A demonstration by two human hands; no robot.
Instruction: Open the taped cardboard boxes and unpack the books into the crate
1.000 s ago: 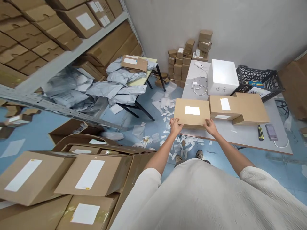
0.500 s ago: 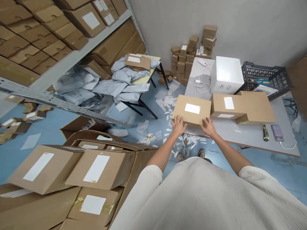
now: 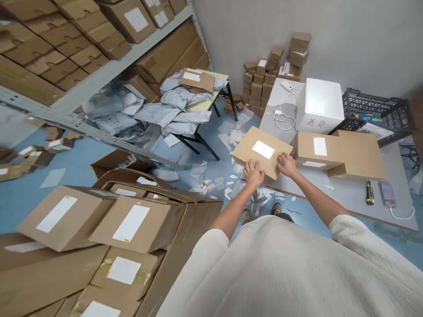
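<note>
A closed brown cardboard box (image 3: 249,143) with a white label on top lies turned at an angle at the left end of the grey table (image 3: 306,180). My left hand (image 3: 254,174) grips its near edge, fingers bent over the top. At its right side, my right hand (image 3: 286,165) is closed on the edge near the corner. Two more cardboard boxes, a labelled one (image 3: 302,143) and a plain one (image 3: 363,154), rest just right of my right hand. Farther right lies a black and yellow box cutter (image 3: 369,193), beside a blurred purple object (image 3: 387,194) with a white cable.
Behind the boxes stand a white foam box (image 3: 320,105) and a black plastic crate (image 3: 380,110). Small cartons (image 3: 256,90) are stacked by the wall. Grey parcel bags (image 3: 155,113) cover a side table. Labelled cartons (image 3: 109,209) fill a big box at left; paper scraps litter the floor.
The cardboard box has turned clockwise, its right end swinging toward me. My left hand has moved along the near edge, and my right hand has shifted up to the right side.
</note>
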